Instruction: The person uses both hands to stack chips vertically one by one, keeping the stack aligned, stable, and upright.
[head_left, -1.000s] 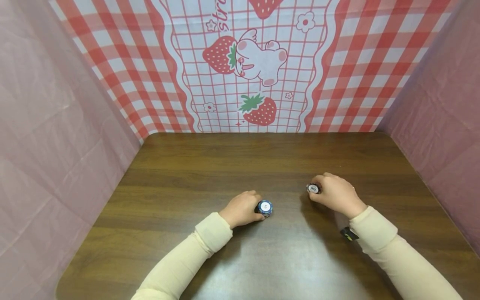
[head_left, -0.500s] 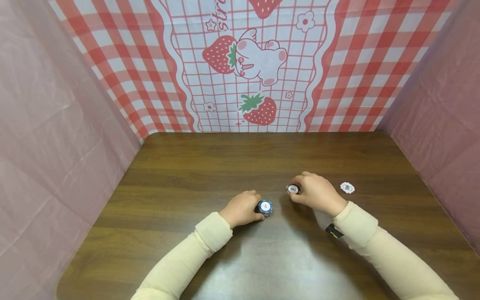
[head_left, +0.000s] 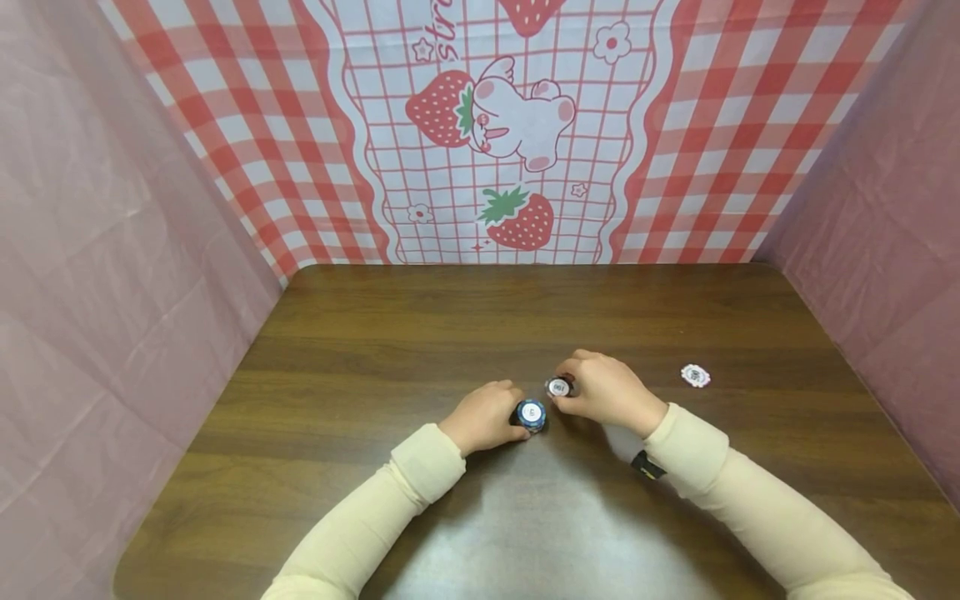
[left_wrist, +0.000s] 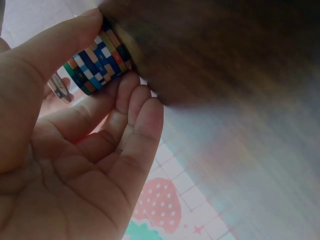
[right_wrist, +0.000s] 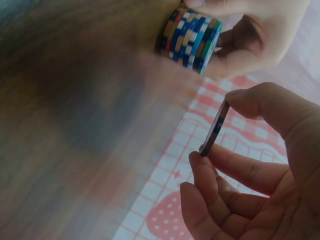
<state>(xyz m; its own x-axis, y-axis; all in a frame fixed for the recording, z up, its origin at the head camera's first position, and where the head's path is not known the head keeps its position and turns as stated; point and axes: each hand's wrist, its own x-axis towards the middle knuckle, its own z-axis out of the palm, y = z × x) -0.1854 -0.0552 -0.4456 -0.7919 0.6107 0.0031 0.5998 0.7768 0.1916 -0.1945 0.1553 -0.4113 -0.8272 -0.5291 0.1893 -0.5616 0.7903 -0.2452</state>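
A stack of poker chips (head_left: 532, 414) stands on the table, a blue-rimmed chip with a white centre on top. My left hand (head_left: 483, 418) grips its left side between thumb and fingers. In the left wrist view the stack (left_wrist: 97, 65) shows edges of blue, white, orange and green. Just right of it, my right hand (head_left: 611, 390) pinches a single dark-rimmed chip (head_left: 558, 387) with a white centre. In the right wrist view this chip (right_wrist: 215, 129) is seen edge-on between thumb and fingertips, apart from the stack.
A white and pink poker chip (head_left: 695, 376) lies flat on the brown wooden table (head_left: 375, 325), beyond my right forearm. A red checked cloth with strawberries (head_left: 517, 221) hangs behind the far edge. Pink cloth walls (head_left: 862, 192) stand on both sides.
My right hand has moved left with the dark-rimmed chip, close to the stack. The white and pink chip, hidden at first, has come into view. The left hand has stayed still.
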